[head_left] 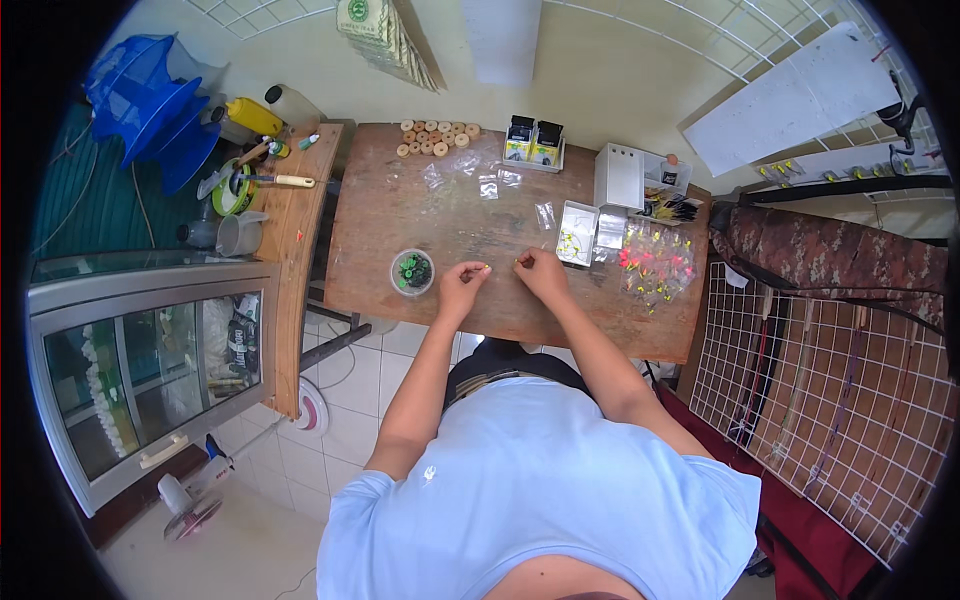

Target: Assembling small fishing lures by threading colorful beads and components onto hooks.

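Worn brown wood forms the tabletop (460,225), set against a pale wall (640,65). Central item: a small yellowish piece (487,268), raised above the near edge in the left hand (462,287), whose grip pinches it at the fingertips, presumably because anything so small allows no fuller hold. Opposite, the right hand (543,275) has its grip pressed together; whether anything sits inside, I cannot tell. Both hands are close but apart, likely for a clear view of the piece.

Just left stands a round tub (399,290) of green and black bits; right, a white tray (567,259) with yellow-green bits. Their raised walls probably stop strays, within easy reach. Clear packets (655,262) with pink and yellow contents lie farther right, spread flat. Cork-like discs (436,138) are grouped at the back.

Beyond: white floor tiles (350,402), a camouflage-patterned case (830,255) right, blue mesh (150,105) left.
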A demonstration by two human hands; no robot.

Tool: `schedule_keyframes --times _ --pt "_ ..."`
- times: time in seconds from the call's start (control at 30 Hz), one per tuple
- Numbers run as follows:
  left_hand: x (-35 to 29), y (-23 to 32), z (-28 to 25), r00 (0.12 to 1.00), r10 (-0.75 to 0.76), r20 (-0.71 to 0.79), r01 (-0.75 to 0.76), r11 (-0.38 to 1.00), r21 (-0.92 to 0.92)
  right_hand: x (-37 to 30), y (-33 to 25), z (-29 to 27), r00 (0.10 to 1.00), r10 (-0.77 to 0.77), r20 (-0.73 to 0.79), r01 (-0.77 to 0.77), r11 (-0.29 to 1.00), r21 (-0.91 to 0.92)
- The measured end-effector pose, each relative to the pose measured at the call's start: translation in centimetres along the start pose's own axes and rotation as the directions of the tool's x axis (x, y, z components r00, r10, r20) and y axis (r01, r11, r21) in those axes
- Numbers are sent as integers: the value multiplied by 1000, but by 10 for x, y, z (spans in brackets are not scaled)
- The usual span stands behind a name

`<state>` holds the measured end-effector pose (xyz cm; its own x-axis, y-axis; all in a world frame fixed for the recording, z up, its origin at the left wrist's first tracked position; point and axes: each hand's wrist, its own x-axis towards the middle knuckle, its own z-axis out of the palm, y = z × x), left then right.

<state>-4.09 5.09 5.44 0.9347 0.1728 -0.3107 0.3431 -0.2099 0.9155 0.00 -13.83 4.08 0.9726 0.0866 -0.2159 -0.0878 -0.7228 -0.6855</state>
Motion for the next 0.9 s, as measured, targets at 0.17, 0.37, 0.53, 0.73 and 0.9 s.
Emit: schedule_keyframes --times 0.17,0.37,0.53,0.73,0.9 --pt "9 6 11 998 -1 64 3 1000 -23 -2 10 -14 982 165 91 -189 862 470" --pt "20 15 24 991 13 130 -6 999 -53 -9 15 -31 997 73 -2 -60 840 539" --pt "25 29 33 984 44 171 -44 999 -4 -6 30 -50 984 165 -65 -115 874 471" --pt "35 32 40 974 105 201 -96 994 -51 -10 26 -78 977 128 -169 -37 889 456" --pt "42 51 40 964 134 230 -135 991 -12 -20 1 -106 969 115 -218 55 762 645"
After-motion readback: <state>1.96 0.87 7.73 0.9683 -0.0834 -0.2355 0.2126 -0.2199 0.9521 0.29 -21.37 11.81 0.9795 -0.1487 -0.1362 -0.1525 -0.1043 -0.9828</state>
